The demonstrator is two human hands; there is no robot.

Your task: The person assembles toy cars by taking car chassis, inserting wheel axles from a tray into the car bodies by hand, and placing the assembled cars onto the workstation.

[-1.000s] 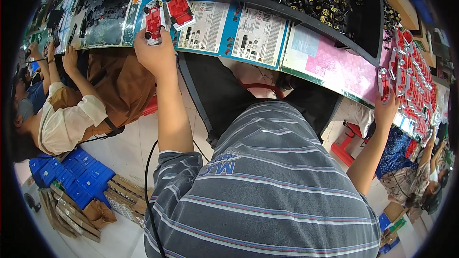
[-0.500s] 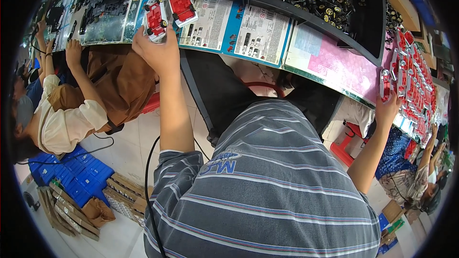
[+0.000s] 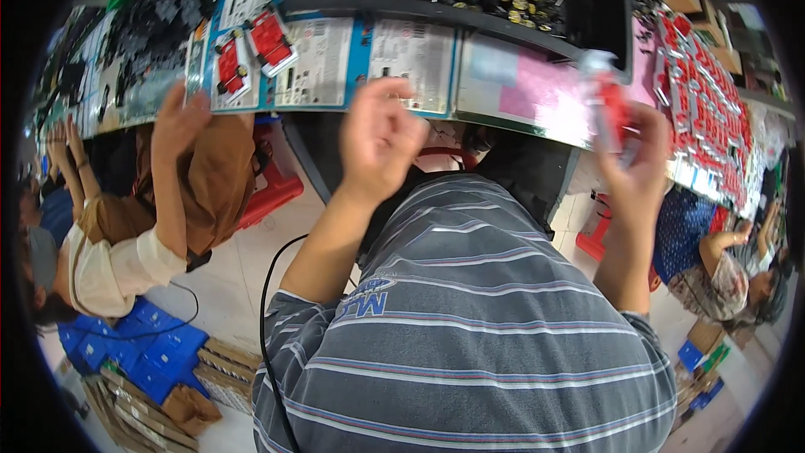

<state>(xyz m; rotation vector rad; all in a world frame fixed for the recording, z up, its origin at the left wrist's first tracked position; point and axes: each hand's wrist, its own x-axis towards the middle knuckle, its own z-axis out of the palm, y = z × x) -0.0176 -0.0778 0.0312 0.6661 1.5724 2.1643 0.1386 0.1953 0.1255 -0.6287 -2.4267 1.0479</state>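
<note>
My left hand (image 3: 383, 138) hovers at the table's front edge, over the blue-bordered printed sheets. Blurred a little, it is empty, its fingers loosely bent and apart. In my right hand (image 3: 637, 159) is a red and white toy car body (image 3: 610, 105), smeared by motion, gripped above the pink part of the table. Left of my left hand, a red and white toy car (image 3: 231, 74) with black wheels rests on the sheets, and a second toy car (image 3: 271, 42) lies tilted beside it.
A black tray (image 3: 470, 17) full of small wheels on axles spans the back. Many red and white car bodies (image 3: 700, 101) stand in rows at right. Dark parts (image 3: 155, 29) are heaped at left. Another person's hand (image 3: 180, 122) is near the table edge there; other people sit at right.
My left hand has let go of the toy car at left and come right, toward the middle. My right hand has brought a car body leftward, away from the rows.
</note>
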